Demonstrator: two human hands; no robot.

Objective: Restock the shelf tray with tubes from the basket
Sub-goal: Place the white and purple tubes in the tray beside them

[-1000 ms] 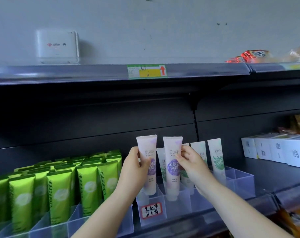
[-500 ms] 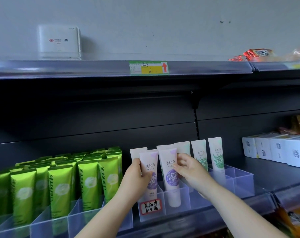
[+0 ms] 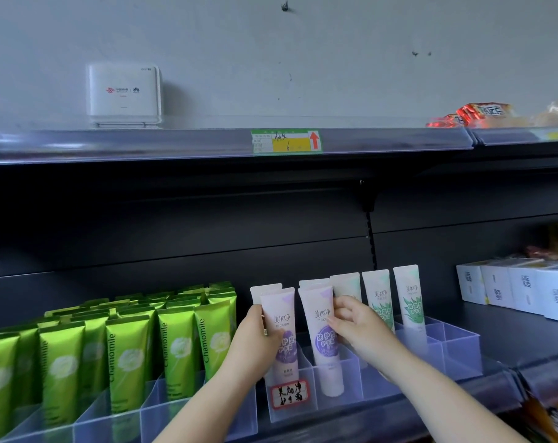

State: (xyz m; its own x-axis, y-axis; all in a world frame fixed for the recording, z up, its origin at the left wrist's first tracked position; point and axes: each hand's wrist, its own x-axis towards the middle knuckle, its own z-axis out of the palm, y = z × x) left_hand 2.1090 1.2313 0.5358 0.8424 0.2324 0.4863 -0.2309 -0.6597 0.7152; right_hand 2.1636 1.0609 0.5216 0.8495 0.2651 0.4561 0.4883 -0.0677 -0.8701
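Note:
A clear divided shelf tray (image 3: 456, 350) stands on the dark shelf. My left hand (image 3: 255, 343) grips a pale pink tube with a purple flower label (image 3: 282, 318), standing cap down in the tray's leftmost slot behind a handwritten red-edged tag (image 3: 289, 394). My right hand (image 3: 355, 327) pinches a second purple-label tube (image 3: 319, 318) in the slot beside it. More pale tubes stand behind both. Two green-leaf tubes (image 3: 379, 298) stand in the slots to the right. No basket is in view.
Several green Chamomile tubes (image 3: 124, 356) fill clear trays on the left. White boxes (image 3: 523, 292) sit on the shelf at right. A price label (image 3: 286, 141) hangs on the upper shelf edge, with a white router (image 3: 124, 94) and snack packets (image 3: 482, 115) above.
Both hands have lowered the two purple-label tubes from above the tray down into its front slots. The view has tilted slightly upward.

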